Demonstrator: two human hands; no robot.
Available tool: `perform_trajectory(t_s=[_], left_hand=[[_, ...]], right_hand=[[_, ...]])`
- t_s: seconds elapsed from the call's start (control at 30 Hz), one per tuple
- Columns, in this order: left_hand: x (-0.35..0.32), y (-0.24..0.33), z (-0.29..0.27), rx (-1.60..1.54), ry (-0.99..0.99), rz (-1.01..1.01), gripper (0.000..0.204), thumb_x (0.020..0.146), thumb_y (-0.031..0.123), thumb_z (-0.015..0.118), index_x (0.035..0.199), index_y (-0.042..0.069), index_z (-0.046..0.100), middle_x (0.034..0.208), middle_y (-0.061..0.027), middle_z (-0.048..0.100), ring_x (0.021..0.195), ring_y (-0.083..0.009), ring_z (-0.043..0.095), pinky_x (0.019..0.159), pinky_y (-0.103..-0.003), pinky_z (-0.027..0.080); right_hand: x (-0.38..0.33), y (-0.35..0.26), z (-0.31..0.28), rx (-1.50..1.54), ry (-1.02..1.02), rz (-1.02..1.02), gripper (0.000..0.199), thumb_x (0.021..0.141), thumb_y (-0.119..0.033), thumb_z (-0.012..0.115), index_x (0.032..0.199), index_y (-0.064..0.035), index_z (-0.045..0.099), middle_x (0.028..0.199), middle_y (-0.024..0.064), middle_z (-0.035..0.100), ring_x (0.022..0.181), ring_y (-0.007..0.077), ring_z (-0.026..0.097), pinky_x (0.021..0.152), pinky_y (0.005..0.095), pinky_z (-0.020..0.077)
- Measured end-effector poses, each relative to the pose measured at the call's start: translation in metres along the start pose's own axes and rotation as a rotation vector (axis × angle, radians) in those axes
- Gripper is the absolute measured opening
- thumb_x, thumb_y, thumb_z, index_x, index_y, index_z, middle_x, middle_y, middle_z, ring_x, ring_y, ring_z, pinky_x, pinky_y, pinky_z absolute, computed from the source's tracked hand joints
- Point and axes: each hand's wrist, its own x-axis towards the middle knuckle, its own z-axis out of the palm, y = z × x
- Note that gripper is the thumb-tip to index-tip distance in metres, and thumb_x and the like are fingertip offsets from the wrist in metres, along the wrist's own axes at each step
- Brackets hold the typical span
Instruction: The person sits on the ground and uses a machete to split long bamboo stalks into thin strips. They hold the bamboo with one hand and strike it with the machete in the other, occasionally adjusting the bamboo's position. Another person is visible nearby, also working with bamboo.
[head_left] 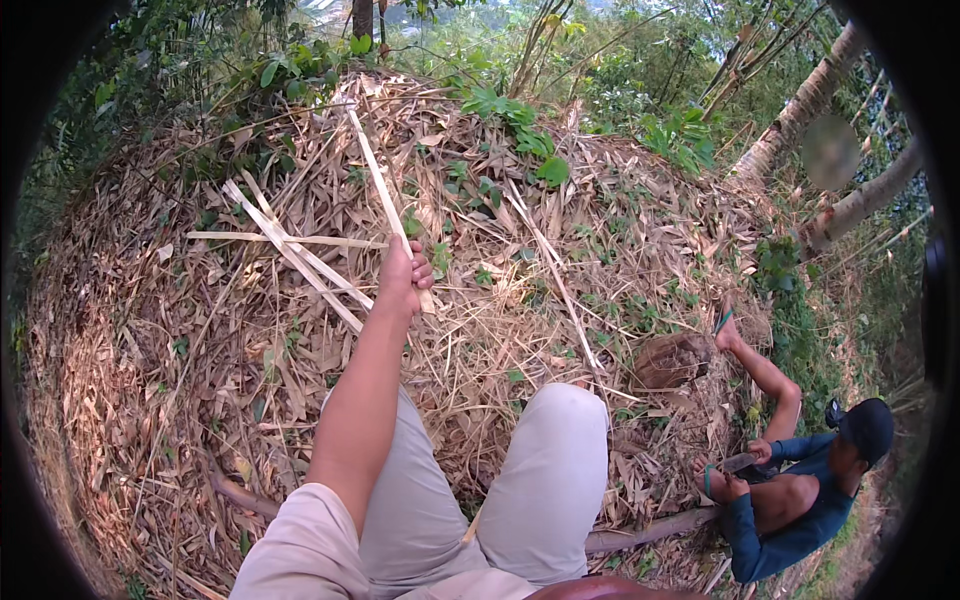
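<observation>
While the left hand (405, 278) grasps a long pale strip (375, 180) near its lower end, with a short stub projecting below the fist, the strip's far end points up the slope. Whether that end touches the leaf litter (130, 330) cannot be told. The right hand lies outside the view, so its state cannot be given. Left of the held strip, two or more pale strips (293, 257) lie aslant across the litter, crossed by a level strip (240, 236) whose right end comes close beside the fist; contact is uncertain. Thinner strips (548, 250) lie to the right, above a stump (668, 360).

Handling, as judged from this layout: a grip so near one end leaves a long overhang, so a firm wrist and slow turns should limit whipping. Raising the strip clear of the level one would avoid snagging, and fingers kept off its edges would be safer from splinters. Wide swings to the right are best avoided, since a seated co-worker (790, 500) holds a blade-like tool (740, 462) there.
</observation>
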Motion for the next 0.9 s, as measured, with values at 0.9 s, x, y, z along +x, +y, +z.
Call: perform_trajectory(t_s=[0.9], left_hand=[[0.012, 0.075, -0.048, -0.028, -0.237, -0.169, 0.03, 0.103, 0.023, 0.03, 0.086, 0.002, 0.044, 0.056, 0.0011, 0.03, 0.042, -0.0087, 0.031, 0.036, -0.023, 0.029]], right_hand=[[-0.011, 0.224, 0.057, 0.433, 0.201, 0.106, 0.036, 0.087, -0.005, 0.071, 0.114, -0.0105, 0.047, 0.097, 0.0052, 0.066, 0.081, 0.0154, 0.065, 0.072, 0.0299, 0.0587]])
